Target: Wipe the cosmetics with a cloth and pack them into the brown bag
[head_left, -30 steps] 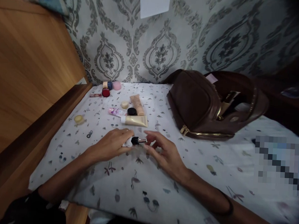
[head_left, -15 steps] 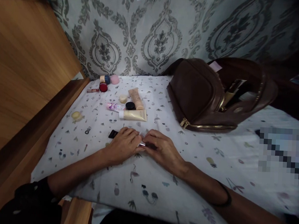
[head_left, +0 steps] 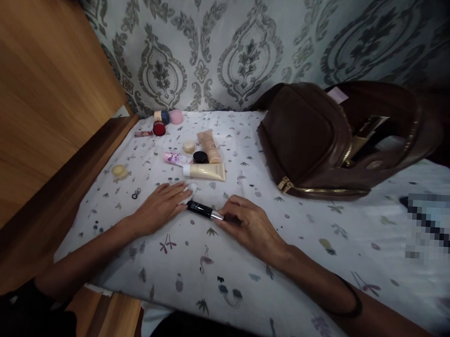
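Observation:
My right hand (head_left: 246, 227) pinches a black cosmetic tube (head_left: 200, 209) by its silver-banded end. The tube lies slantwise low over the patterned cloth, with small pale lettering on it. Its dark right end is partly covered by my fingers. To the left, my left hand (head_left: 162, 205) is palm down, with a crumpled white tissue (head_left: 191, 189) at its fingertips. Its fingers reach the tube's left end; whether they touch it I cannot tell. Just beyond are a cream-coloured squeeze tube (head_left: 206, 171), a pink patterned tube (head_left: 176, 159), a round black container (head_left: 200, 157) and a beige tube (head_left: 208, 145).
A brown bag (head_left: 305, 142) stands open at the right. Small cosmetics, including a red round item (head_left: 159, 129) and a pink round item (head_left: 176, 116), lie at the back left. A yellowish round item (head_left: 119, 171) sits near the wooden edge (head_left: 109, 142). A blurred device (head_left: 441, 220) lies far right.
My left hand has slid left along the black cosmetic tube with the white tissue, uncovering most of the tube. My right hand keeps its hold. The view has shifted slightly.

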Demonstrator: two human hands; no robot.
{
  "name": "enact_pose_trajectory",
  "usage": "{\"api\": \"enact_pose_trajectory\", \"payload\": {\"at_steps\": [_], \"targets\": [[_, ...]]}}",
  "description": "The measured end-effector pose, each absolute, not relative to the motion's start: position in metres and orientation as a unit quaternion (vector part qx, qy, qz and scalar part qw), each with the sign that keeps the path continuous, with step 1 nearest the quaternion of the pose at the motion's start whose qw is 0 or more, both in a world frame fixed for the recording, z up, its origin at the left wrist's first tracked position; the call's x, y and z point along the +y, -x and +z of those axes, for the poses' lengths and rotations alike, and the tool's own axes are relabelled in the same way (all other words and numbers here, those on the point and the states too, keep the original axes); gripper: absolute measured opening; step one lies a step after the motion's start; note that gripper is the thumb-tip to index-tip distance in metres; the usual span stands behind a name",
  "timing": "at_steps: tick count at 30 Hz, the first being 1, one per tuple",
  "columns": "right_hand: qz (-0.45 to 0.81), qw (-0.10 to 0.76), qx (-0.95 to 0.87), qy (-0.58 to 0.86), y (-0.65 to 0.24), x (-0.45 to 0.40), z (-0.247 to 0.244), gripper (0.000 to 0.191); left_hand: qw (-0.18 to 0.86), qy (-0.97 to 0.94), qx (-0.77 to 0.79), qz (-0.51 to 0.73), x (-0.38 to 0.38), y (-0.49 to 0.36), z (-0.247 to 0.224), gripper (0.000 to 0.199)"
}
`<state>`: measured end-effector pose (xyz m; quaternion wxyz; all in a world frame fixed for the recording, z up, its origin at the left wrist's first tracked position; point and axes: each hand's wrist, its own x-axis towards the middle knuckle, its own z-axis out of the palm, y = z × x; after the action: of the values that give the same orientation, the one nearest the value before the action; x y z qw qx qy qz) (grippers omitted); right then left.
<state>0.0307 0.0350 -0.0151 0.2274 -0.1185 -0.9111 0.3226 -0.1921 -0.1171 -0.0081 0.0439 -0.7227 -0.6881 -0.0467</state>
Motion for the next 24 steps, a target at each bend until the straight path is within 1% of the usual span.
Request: {"api": "enact_pose_trajectory", "payload": {"at_steps": [5, 10, 16, 20, 22, 24], "targets": [[0.321, 0.225, -0.911, 0.129, -0.031, 0.035, -0.014, 0.013, 0.045, 0.707, -0.705, -0.037, -0.126, 0.202, -0.006, 0.042], [0.309, 0.223, -0.916, 0.127, -0.030, 0.036, -0.014, 0.011, 0.100, 0.680, -0.726, -0.041, -0.128, 0.193, -0.004, 0.037], [0.277, 0.215, -0.927, 0.134, -0.030, 0.036, -0.017, 0.010, 0.144, 0.655, -0.742, 0.025, -0.132, 0.183, -0.004, 0.027], [0.298, 0.231, -0.916, 0.135, -0.031, 0.036, -0.020, 0.024, 0.155, 0.660, -0.735, 0.017, -0.134, 0.184, -0.005, 0.036], [0.304, 0.233, -0.915, 0.127, -0.031, 0.037, -0.020, 0.022, 0.154, 0.669, -0.727, 0.009, -0.134, 0.187, -0.004, 0.040], [0.304, 0.231, -0.916, 0.122, -0.031, 0.036, -0.018, 0.015, 0.150, 0.673, -0.724, 0.002, -0.132, 0.189, -0.002, 0.041]]}}
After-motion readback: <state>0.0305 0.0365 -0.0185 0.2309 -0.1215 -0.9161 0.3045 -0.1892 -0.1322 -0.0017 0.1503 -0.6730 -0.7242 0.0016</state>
